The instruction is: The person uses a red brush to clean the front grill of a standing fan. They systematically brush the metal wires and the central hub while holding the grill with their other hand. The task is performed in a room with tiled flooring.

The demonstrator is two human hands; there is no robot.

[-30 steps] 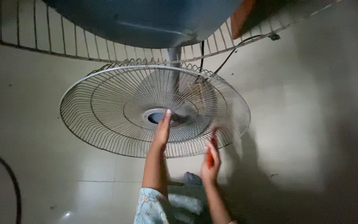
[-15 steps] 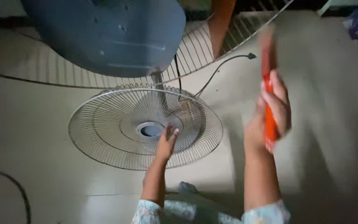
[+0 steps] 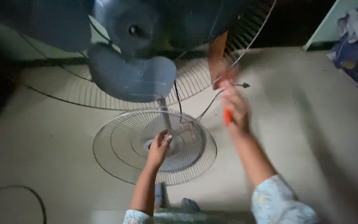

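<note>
A round wire fan guard (image 3: 117,153) lies flat on the pale floor. My left hand (image 3: 159,150) rests on it near its centre ring, fingers curled against the wires. My right hand (image 3: 233,107), blurred by motion, is raised to the right of the guard and closed around an orange tool handle (image 3: 227,116). Above stands the fan itself, with grey blades (image 3: 131,76) and a rear wire guard (image 3: 195,81) behind them. The right hand is close to the rim of that rear guard.
A black power cord with a plug (image 3: 244,85) trails on the floor right of the fan pole. Another dark cable (image 3: 30,195) curves at the lower left. A heap of cloth (image 3: 355,37) sits at the upper right.
The view has tilted up, showing more of the fan blades. My right hand with the orange tool has swung left and up toward the rear guard. My left hand stays on the floor guard.
</note>
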